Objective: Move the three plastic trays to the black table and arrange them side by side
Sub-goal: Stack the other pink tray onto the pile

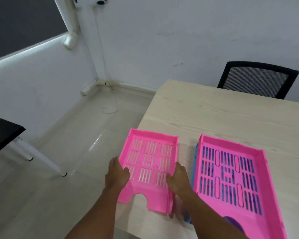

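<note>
I hold a pink slotted tray (152, 152) over the left edge of the light wooden table (231, 118), partly above the floor. My left hand (116, 175) grips its left side and my right hand (179, 178) grips its right side. A second pink tray (231, 178) rests on the table to the right, stacked on a blue tray (196, 152) of which only the left edge shows. A corner of the black table (2, 133) with white legs stands at the far left.
A black mesh chair (255, 80) stands behind the wooden table. Pale tiled floor (67, 144) lies between the two tables, with a white cable (109, 108) coiled near the wall corner.
</note>
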The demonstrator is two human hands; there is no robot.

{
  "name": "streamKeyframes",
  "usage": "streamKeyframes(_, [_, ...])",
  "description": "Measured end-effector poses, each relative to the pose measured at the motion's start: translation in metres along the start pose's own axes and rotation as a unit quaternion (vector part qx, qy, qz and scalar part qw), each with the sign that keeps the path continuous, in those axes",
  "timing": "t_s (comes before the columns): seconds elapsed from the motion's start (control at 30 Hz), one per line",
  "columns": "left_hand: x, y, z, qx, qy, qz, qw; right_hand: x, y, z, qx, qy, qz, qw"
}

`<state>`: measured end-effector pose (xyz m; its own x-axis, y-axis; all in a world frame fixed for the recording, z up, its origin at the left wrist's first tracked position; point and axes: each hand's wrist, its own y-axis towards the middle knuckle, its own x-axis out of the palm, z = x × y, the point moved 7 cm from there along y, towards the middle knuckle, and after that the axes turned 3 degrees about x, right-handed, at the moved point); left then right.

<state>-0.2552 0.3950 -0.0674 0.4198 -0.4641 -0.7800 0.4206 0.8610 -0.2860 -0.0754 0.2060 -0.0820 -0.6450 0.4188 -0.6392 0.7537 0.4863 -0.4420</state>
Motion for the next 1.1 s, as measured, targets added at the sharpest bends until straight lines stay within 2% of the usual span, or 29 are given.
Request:
streamKeyframes(0.1, [0.006, 0.002, -0.011, -0.018, -0.013, -0.020, 1.000, 0.007, 0.004, 0.009, 0.024, -0.001, 0.012, 1.000])
streamKeyframes(0.23, [0.000, -0.001, -0.008, -0.049, -0.029, 0.013, 0.998, 0.005, 0.006, 0.002, 0.020, -0.018, 0.044, 0.999])
streamKeyframes(0.43, [-0.025, -0.001, 0.011, -0.029, 0.001, 0.041, 0.999, -0.030, 0.009, -0.025, -0.041, -0.007, 0.119, 0.992])
streamKeyframes(0.57, [-0.039, -0.003, 0.027, -0.025, -0.002, 0.062, 0.998, -0.057, 0.001, -0.042, -0.085, 0.021, 0.141, 0.986])
streamKeyframes(0.77, [-0.046, -0.013, 0.062, 0.013, -0.058, 0.085, 0.995, -0.114, -0.015, -0.040, -0.138, 0.022, 0.178, 0.974])
streamKeyframes(0.93, [-0.019, -0.040, 0.120, 0.071, -0.138, 0.038, 0.987, -0.180, -0.032, -0.004, -0.136, 0.033, 0.226, 0.964])
streamKeyframes(1.1, [0.024, -0.072, 0.175, 0.104, -0.164, -0.024, 0.981, -0.241, -0.048, 0.051, -0.105, 0.054, 0.262, 0.958])
